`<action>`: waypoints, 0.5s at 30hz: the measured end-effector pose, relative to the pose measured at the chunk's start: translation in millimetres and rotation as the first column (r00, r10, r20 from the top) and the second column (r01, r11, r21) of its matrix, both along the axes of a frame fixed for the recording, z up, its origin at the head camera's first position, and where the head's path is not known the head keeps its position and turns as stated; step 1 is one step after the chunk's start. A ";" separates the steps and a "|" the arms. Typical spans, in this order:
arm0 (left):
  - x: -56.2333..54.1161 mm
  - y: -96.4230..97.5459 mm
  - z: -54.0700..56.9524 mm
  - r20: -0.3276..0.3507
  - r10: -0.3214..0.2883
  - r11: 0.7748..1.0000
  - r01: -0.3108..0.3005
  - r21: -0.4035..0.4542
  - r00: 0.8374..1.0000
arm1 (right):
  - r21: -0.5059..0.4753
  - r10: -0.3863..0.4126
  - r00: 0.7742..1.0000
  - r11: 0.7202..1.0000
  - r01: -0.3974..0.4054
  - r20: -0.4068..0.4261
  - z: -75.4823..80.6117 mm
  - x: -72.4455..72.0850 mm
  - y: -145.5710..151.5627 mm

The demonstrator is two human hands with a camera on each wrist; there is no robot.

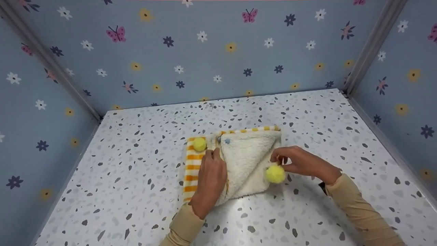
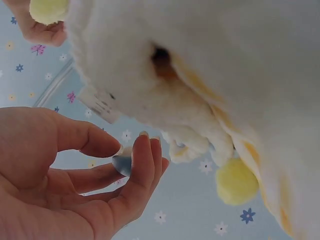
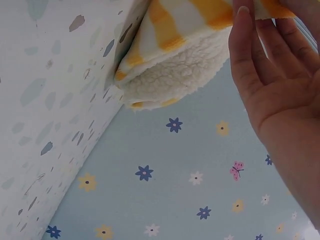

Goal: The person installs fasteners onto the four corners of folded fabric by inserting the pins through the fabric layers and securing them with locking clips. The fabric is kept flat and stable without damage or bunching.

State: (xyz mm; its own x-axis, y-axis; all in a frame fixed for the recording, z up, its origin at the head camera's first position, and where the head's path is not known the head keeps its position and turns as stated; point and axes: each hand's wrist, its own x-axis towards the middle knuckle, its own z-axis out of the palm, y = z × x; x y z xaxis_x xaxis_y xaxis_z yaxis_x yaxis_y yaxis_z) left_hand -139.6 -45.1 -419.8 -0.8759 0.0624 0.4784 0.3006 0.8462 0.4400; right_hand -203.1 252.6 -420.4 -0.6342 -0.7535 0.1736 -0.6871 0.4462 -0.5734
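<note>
A cloth garment (image 1: 251, 153) with a cream fleece lining and a yellow-and-white striped face lies folded on the table. One yellow pom-pom (image 1: 199, 144) sits at its upper left, another pom-pom (image 1: 275, 174) at its right edge. My left hand (image 1: 212, 172) is over the striped left part, its fingertips near the fleece flap. In the left wrist view its thumb and fingers pinch a small blue-grey round piece (image 2: 123, 162). At the right edge, my right hand (image 1: 302, 162) pinches the cloth just above the pom-pom; the right wrist view shows striped fabric (image 3: 195, 17) at its fingertips.
A small blue round button (image 1: 227, 140) shows on the flap's upper left corner. The garment has a white label (image 2: 98, 104). The speckled table (image 1: 136, 171) is enclosed by blue flowered panels (image 1: 218, 58) at the back and sides.
</note>
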 end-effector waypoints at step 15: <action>-3.3 27.3 4.1 -0.046 -0.093 0.996 0.092 -0.020 0.995 | -0.043 0.044 0.999 0.998 -0.045 -0.031 -3.7 -0.3 -0.6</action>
